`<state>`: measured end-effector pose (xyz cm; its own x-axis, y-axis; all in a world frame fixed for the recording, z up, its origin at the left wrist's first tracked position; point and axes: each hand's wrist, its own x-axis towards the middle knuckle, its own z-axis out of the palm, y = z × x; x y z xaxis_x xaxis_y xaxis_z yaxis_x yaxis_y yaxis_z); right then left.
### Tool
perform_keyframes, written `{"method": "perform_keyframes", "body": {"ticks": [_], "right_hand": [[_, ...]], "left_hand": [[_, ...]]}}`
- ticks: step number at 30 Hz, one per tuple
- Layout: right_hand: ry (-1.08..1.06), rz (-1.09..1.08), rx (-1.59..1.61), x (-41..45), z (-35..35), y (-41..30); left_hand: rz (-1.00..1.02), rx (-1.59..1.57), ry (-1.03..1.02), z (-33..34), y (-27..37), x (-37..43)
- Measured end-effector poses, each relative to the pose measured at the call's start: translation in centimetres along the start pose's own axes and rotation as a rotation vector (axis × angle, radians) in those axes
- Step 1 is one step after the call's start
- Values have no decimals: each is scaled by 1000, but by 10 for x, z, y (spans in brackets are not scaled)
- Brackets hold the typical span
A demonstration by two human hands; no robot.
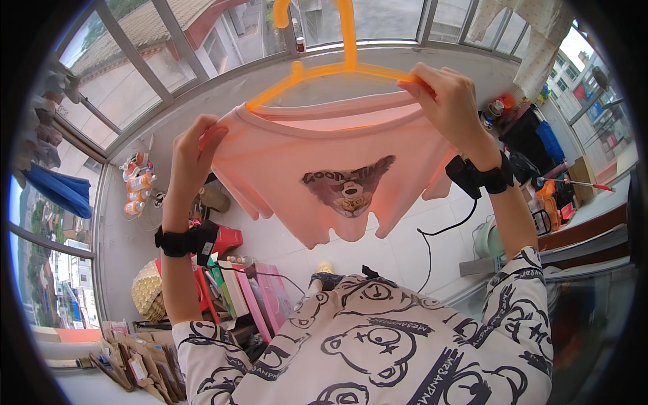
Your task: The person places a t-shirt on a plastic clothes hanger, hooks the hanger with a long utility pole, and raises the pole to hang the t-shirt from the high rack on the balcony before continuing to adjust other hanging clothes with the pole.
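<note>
A pink T-shirt (273, 172) with a printed bear and lettering hangs in front of me, its neckline towards the top. An orange plastic hanger (324, 73) has its left end inside the shirt's neck opening, and its hook rises above. My left hand (197, 144) pinches the shirt at the left shoulder, apparently over the hanger's arm. My right hand (448, 101) grips the right side of the neckline together with the hanger's right arm. Whether that right end lies inside the shirt is hidden by the hand.
Windows (243, 30) wrap around the far side. Flattened cardboard (147, 369) and pink folders (273, 288) stand at lower left. Orange-labelled bottles (139, 190) hang on the left wall. A pale green bucket (488, 238) stands at right. Cables trail from both wrist straps.
</note>
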<state>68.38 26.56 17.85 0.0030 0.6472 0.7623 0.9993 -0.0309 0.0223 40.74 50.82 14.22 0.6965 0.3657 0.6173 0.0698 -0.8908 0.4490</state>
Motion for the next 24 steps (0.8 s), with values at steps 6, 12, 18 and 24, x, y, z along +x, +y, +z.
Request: {"method": "perform_keyframes", "body": {"ticks": [6,12,18,24], "right_hand": [[35,107,-18,9,-14,14],[54,81,-76,14,-36,37],[63,128,-113,18,-49,59],[84,123,-148,28,-54,57]], "left_hand": [[-167,-322,-13,24,-35,-12],[-177,-412,-120,35,-48,-10],[-126,-167,36,22,-52,16],[-25,-174,94,39,-63,13]]}}
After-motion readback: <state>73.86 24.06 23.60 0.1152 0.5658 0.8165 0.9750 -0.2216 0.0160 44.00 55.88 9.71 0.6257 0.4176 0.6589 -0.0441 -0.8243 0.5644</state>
